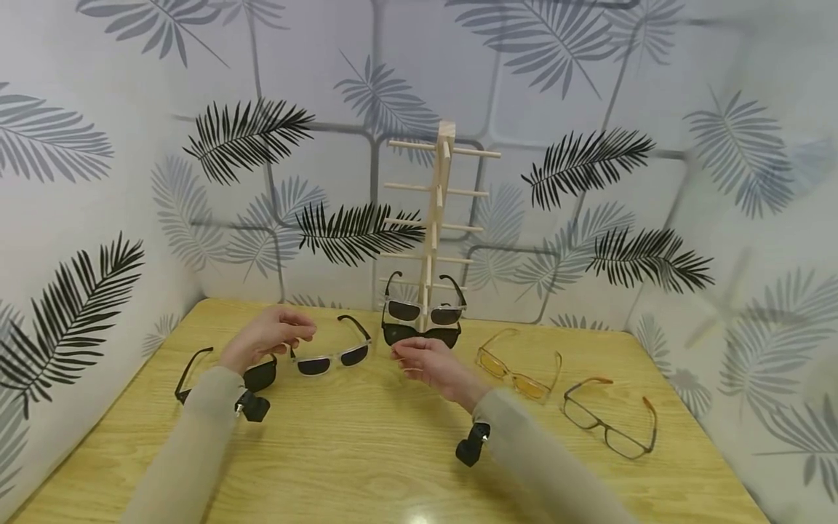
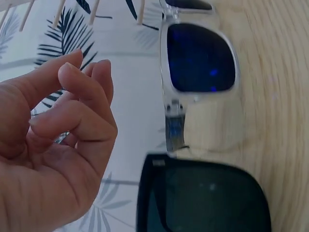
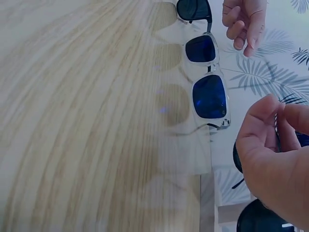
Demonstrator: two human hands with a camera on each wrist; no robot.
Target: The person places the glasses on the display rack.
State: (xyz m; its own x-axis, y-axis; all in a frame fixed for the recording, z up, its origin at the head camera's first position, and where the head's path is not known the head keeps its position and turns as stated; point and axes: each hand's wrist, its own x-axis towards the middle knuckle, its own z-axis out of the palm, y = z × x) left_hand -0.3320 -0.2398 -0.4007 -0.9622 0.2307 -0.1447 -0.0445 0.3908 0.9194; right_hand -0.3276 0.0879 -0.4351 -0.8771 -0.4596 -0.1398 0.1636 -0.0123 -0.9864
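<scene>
My left hand point(image 1: 271, 336) hovers over the back left of the table, fingers loosely bent with nothing in them. Below it lie black sunglasses point(image 1: 260, 376), partly hidden by the wrist, and clear-framed sunglasses point(image 1: 314, 365) with dark lenses. My right hand point(image 1: 435, 366) is at the foot of a wooden glasses rack point(image 1: 437, 200). Its thumb and fingertips pinch the edge of another pair of black sunglasses point(image 1: 401, 335), partly hidden behind the hand in the right wrist view. Just above them, a second clear-framed pair point(image 1: 404, 311) sits on the rack.
Yellow-tinted glasses point(image 1: 495, 365) and thin-framed eyeglasses point(image 1: 605, 428) lie on the wooden table point(image 1: 340, 466) at the right. Several rack pegs point(image 1: 476, 153) stick out to both sides above the glasses. Leaf-patterned covering point(image 1: 569, 109) stands behind and beside the table.
</scene>
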